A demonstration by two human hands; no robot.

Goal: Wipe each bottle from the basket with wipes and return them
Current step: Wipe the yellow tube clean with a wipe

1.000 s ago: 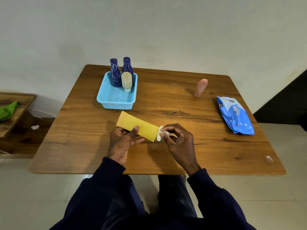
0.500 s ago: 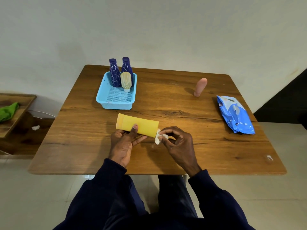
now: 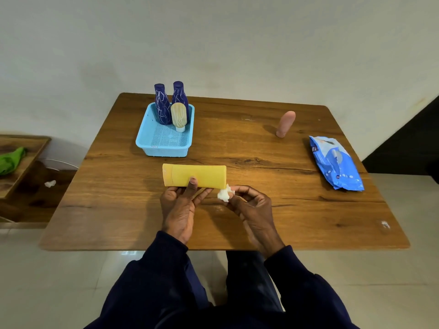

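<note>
My left hand (image 3: 180, 207) holds a yellow tube bottle (image 3: 194, 175) level above the table, thumb on its front face. My right hand (image 3: 251, 208) pinches a crumpled white wipe (image 3: 224, 194) at the tube's lower right corner. The blue basket (image 3: 164, 146) stands at the back left of the table. In it are two dark blue bottles (image 3: 162, 105) and a cream bottle (image 3: 178, 115) standing on its cap. A pink bottle (image 3: 285, 123) stands upright on the table at the back right. The blue wipes pack (image 3: 335, 163) lies near the right edge.
The wooden table (image 3: 297, 210) fills the middle of the view against a plain wall. A low wooden shelf (image 3: 26, 148) with a green cloth (image 3: 10, 159) sits to the left. A white scrap (image 3: 50, 183) lies on the lower shelf.
The yellow tube has turned from slanted to level. The wipe has slid from the tube's right end down to its lower right corner.
</note>
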